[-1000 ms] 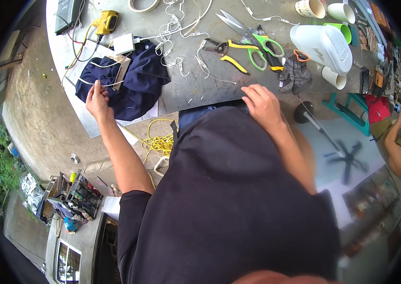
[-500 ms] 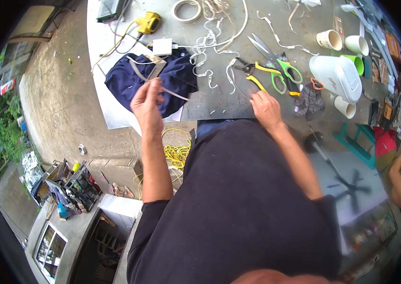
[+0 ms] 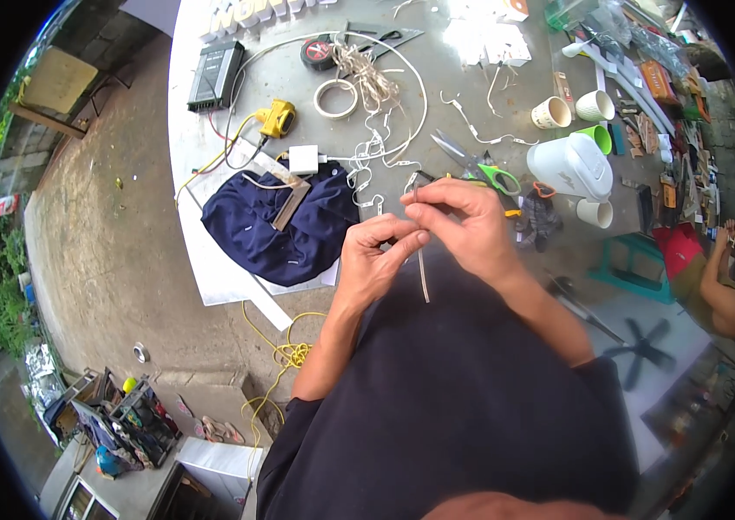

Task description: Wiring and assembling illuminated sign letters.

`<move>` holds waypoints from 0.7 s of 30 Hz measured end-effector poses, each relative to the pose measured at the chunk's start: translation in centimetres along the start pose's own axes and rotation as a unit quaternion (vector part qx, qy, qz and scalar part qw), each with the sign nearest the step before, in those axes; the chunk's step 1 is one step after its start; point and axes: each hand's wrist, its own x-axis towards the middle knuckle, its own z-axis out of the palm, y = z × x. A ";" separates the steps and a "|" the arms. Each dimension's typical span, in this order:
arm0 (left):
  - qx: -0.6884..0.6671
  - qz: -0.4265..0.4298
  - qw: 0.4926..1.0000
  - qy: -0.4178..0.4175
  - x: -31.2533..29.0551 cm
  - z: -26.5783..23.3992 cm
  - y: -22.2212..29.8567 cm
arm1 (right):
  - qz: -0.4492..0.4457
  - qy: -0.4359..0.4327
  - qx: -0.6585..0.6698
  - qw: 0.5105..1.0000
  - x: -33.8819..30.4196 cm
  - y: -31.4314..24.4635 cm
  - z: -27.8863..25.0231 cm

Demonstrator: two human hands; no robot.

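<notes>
Both hands meet in front of my chest, just off the table's near edge. My left hand [image 3: 379, 258] is closed, thumb and fingers pinching a thin pale wire [image 3: 424, 279] whose loose end hangs down. My right hand [image 3: 469, 232] pinches the same wire higher up, its fingertips nearly touching the left ones. The fingers cover the wire's middle. Beyond the hands lies a chain of small white LED modules [image 3: 369, 160] on thin leads. Green-handled scissors [image 3: 499, 179] are behind my right hand, which hides most of the yellow-handled cutters [image 3: 513, 213].
On the left, navy cloth [image 3: 250, 230] bears a metal strip [image 3: 291, 206] and a white adapter [image 3: 303, 159]. Farther back are a yellow tool battery adapter [image 3: 276, 119], a tape roll [image 3: 335, 99] and a tape measure [image 3: 319, 54]. A white container [image 3: 571, 166] and cups stand right.
My left hand has come right from over the cloth, carrying the wire. My right hand has left the table's edge and joined it. The view has shifted, showing more of the far table.
</notes>
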 end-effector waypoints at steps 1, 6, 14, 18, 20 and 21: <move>0.034 0.015 0.999 -0.012 0.1 -0.5 -0.1 | 0.002 -0.008 -0.038 0.999 -0.2 -0.7 0.0; -0.056 0.056 0.997 0.000 -0.1 -2.0 1.7 | -0.093 0.004 -0.189 0.978 -1.6 -2.9 0.3; 0.080 0.210 0.974 -0.034 0.0 -3.6 5.3 | -0.114 -0.044 -0.282 0.952 -2.8 -4.8 1.2; 0.065 0.183 0.980 -0.046 -0.2 -3.6 6.2 | -0.097 -0.030 -0.297 0.949 -3.1 -5.7 1.9; 0.070 0.184 0.979 -0.049 -0.3 -3.7 6.5 | -0.098 -0.002 -0.266 0.959 -3.2 -5.8 2.6; 0.076 0.183 0.979 -0.051 -0.4 -3.7 6.6 | -0.099 0.025 -0.232 0.967 -3.3 -5.7 2.9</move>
